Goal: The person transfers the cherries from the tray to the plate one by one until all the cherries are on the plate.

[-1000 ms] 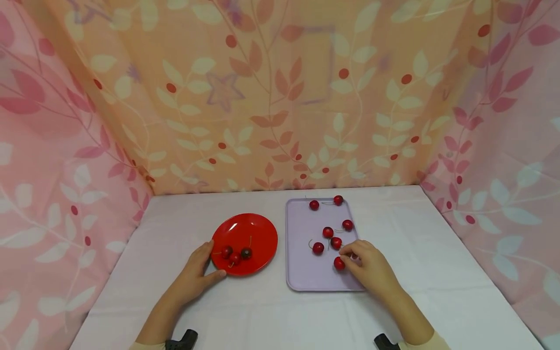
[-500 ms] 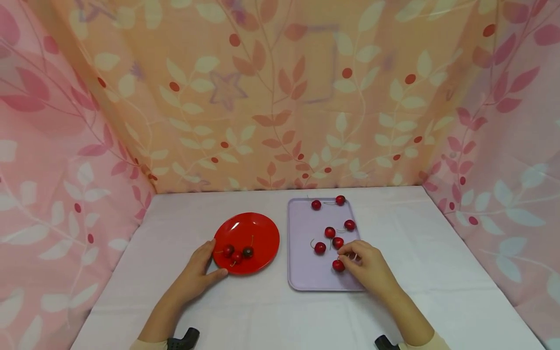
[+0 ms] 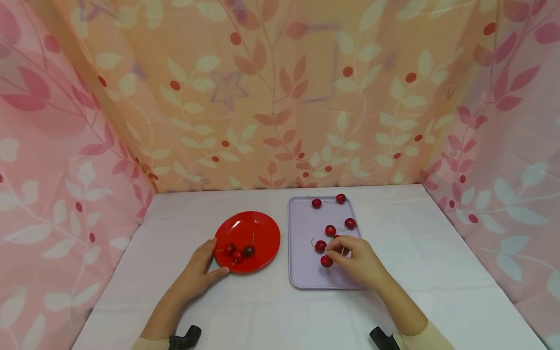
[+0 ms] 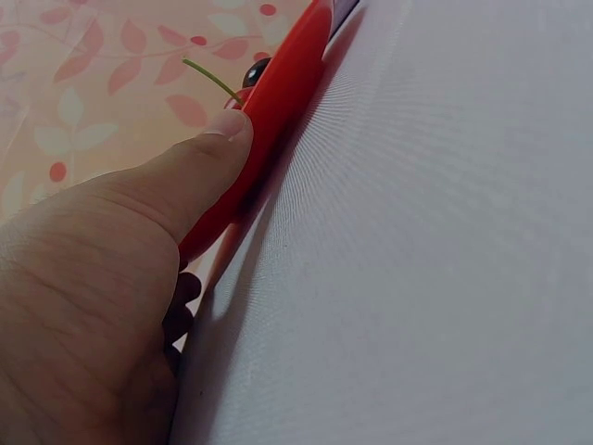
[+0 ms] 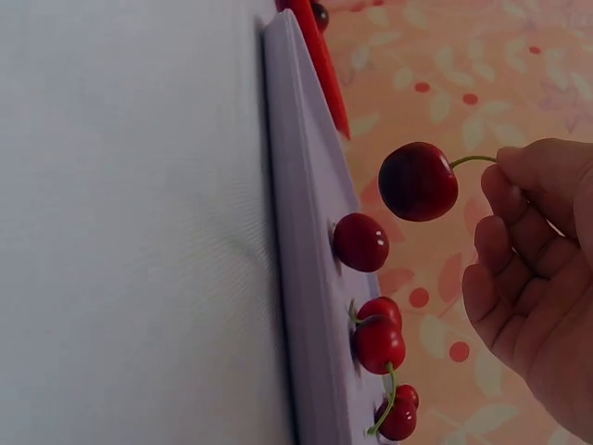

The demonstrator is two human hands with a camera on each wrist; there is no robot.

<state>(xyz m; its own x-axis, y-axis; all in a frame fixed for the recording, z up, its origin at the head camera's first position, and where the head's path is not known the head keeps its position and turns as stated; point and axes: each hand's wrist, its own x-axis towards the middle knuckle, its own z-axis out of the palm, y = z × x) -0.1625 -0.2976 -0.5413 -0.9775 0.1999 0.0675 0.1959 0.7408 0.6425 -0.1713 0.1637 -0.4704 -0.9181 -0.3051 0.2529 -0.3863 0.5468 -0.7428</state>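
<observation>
My right hand (image 3: 360,260) pinches a dark red cherry (image 3: 326,261) by its green stem between thumb and fingertip. In the right wrist view this cherry (image 5: 419,182) hangs in the air above the lilac tray (image 3: 304,274), its stem (image 5: 473,159) running into the fingertips. Several more red cherries lie on the tray, one of them (image 3: 321,246) just beyond the held one; another is partly hidden behind the hand. My left hand (image 3: 197,274) holds the near left rim of a red plate (image 3: 262,231), its thumb (image 4: 208,167) on the rim. Several cherries (image 3: 238,255) rest on the plate, one much darker (image 3: 249,251).
A white cloth (image 3: 245,311) covers the table. The plate and the tray stand side by side, with a narrow strip of cloth between them. Patterned curtains (image 3: 280,97) close off the back and both sides. Two cherries (image 3: 316,203) lie by the tray's far edge.
My right hand has moved left, drawing the pinched cherry up and away from its spot near the tray's right side. The left hand stays on the plate. The head view has shifted slightly.
</observation>
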